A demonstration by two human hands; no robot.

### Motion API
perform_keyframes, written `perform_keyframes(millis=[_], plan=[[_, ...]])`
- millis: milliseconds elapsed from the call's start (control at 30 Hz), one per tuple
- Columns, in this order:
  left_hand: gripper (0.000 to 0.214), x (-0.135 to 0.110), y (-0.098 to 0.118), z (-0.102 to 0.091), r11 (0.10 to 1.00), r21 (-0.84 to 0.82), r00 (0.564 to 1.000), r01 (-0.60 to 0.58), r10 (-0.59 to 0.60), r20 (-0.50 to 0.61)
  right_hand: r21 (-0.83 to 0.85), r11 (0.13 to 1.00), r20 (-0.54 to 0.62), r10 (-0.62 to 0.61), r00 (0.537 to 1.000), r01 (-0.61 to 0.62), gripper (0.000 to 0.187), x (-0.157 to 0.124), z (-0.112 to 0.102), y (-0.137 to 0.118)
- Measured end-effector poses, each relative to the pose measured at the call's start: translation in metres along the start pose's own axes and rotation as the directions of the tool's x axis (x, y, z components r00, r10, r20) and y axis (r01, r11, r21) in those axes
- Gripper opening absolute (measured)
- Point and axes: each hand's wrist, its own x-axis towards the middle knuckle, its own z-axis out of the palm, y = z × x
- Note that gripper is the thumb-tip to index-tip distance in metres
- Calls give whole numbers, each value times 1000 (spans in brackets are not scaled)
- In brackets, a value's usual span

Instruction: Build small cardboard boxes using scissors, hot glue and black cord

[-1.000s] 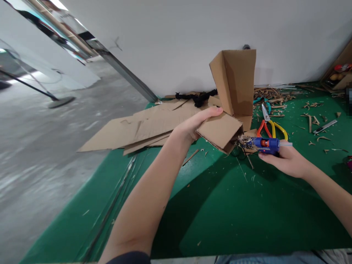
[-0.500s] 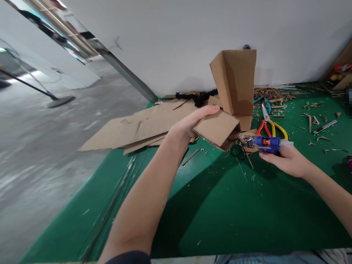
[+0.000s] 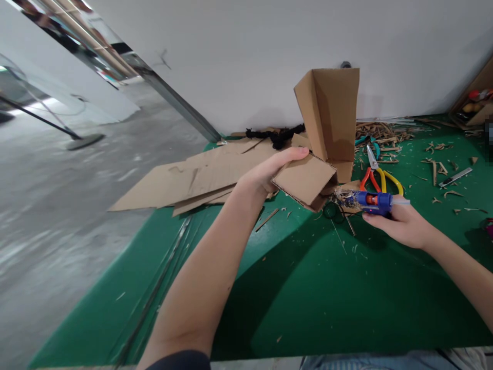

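Observation:
My left hand (image 3: 269, 172) grips a folded brown cardboard piece (image 3: 304, 180) from its left side and holds it above the green table (image 3: 292, 288). The piece rises into a tall upright flap (image 3: 333, 110) near the wall. My right hand (image 3: 400, 223) is closed round a blue hot glue gun (image 3: 367, 201). The gun's nozzle, crusted with scraps, points left and sits at the right edge of the cardboard's lower fold.
Flat cardboard sheets (image 3: 200, 177) lie at the table's back left. Orange and yellow scissors (image 3: 375, 172), a utility knife (image 3: 454, 177), black yarn (image 3: 275, 136) and many cardboard shavings (image 3: 385, 133) lie by the wall. A box (image 3: 475, 103) stands at the far right.
The cardboard piece and my left hand shifted slightly left and up a little. The glue gun stayed at the fold's right edge, barely moving.

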Motion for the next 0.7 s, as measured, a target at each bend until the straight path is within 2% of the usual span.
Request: perform_keyframes(millis=[200, 367, 500, 700], plan=[[45, -1, -2, 4, 998, -50, 1000, 24, -23, 15, -29, 1000, -23, -13, 1000, 12, 22, 0, 0, -4], [49, -1, -3, 7, 999, -40, 999, 22, -21, 30, -27, 1000, -17, 13, 1000, -14, 26, 0, 0, -1], [46, 2, -3, 11, 999, -32, 999, 8, -7, 47, -7, 1000, 11, 16, 1000, -16, 32, 0, -1, 2], [44, 2, 0, 14, 999, -25, 996, 22, -20, 87, -22, 999, 19, 24, 1000, -24, 28, 1, -1, -3]])
